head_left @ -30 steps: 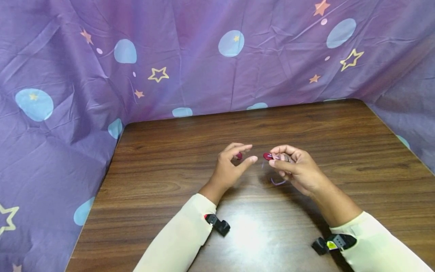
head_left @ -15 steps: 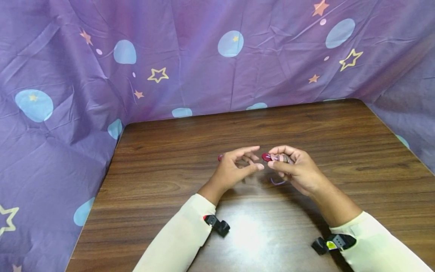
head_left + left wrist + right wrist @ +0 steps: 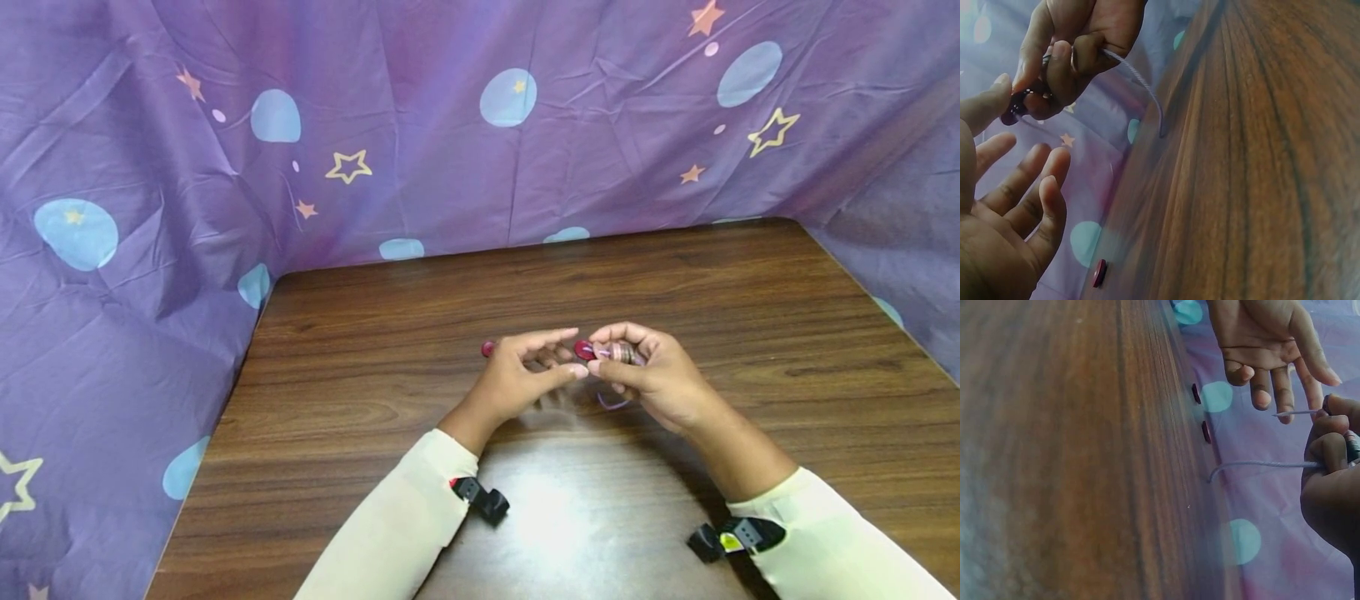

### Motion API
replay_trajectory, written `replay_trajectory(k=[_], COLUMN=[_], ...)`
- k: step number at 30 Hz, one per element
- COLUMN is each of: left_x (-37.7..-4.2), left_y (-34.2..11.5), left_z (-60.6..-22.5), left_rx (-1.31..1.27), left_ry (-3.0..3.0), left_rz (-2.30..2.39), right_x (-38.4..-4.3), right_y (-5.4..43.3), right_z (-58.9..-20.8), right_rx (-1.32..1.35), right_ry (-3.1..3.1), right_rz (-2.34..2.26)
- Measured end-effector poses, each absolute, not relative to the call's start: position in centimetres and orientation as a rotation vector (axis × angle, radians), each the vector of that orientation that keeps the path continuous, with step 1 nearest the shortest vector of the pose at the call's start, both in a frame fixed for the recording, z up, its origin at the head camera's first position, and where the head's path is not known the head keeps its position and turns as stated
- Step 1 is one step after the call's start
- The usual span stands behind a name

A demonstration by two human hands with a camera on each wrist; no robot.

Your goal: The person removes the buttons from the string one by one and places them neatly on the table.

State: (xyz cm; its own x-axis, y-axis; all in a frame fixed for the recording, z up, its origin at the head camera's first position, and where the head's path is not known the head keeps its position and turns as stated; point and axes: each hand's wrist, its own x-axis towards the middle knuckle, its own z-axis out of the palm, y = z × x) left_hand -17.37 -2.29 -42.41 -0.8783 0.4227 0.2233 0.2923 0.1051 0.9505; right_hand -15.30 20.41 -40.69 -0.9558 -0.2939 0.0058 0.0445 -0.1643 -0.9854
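Observation:
In the head view my right hand [image 3: 660,375] pinches a dark red button [image 3: 584,349] between thumb and fingers. A thin purple cord [image 3: 1294,413] passes through it, its pointed end sticking out toward my left hand in the right wrist view. More of the cord [image 3: 1141,78] hangs from my curled right fingers down to the table. My left hand [image 3: 517,375] is beside the button, fingers spread and loosely bent, holding nothing. Its thumb is close to the button in the left wrist view; whether they touch I cannot tell.
A red button [image 3: 487,348] lies on the brown wooden table [image 3: 360,375], left of my left hand. The right wrist view shows one button [image 3: 1195,394] near another button [image 3: 1205,432] at the table's far side. A purple patterned curtain [image 3: 435,167] hangs behind.
My left hand has shifted right toward the pinched button, uncovering a red button on its left and hiding the one seen between its fingers. The right hand has edged slightly left.

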Motion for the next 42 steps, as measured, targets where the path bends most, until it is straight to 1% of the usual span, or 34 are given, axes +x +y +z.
replay_trajectory(k=[28, 42], left_x=[-17.64, -17.63], left_y=[-2.13, -2.17], left_z=[-42.85, -43.06], left_rx=[0.865, 0.868], left_ry=[2.374, 2.417], left_rz=[1.887, 1.899], right_x=[-15.31, -15.38], right_y=[20.14, 20.16], right_z=[-40.76, -40.86], right_rx=[-0.295, -0.298], right_ry=[2.117, 2.022], right_rz=[-2.024, -2.112])
